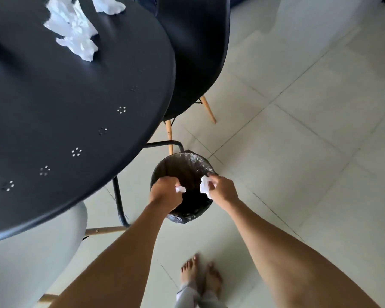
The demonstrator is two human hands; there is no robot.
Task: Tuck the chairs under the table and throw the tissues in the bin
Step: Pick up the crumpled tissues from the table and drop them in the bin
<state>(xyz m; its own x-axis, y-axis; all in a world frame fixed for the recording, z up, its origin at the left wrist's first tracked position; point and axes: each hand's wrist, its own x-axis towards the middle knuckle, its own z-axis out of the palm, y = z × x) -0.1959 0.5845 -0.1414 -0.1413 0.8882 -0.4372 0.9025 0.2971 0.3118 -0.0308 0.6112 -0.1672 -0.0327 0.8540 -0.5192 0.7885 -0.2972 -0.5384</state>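
Both hands are hovering over the bin at lower centre of the frame, each one holding a tissue. The left hand is curling shut around a small wad, with only a white tip poking out past the fingers. The right hand is pinching a larger crumpled tissue between thumb and fingertips, so most of the paper is hanging free above the bin's opening.

More tissues are lying on the black bench at upper left of the frame, and another piece is sitting at the top edge.

Handling judgement: the tissues are looking very light, soft and limp, with no risk of breakage; a loose pinch anywhere on the wad should be enough, but they may drift off line if released too high above the bin.

A black chair is standing pushed in at the bench's right side; a white chair is sitting at lower left, partly under the bench edge.

No brands, labels or writing are showing anywhere legible.
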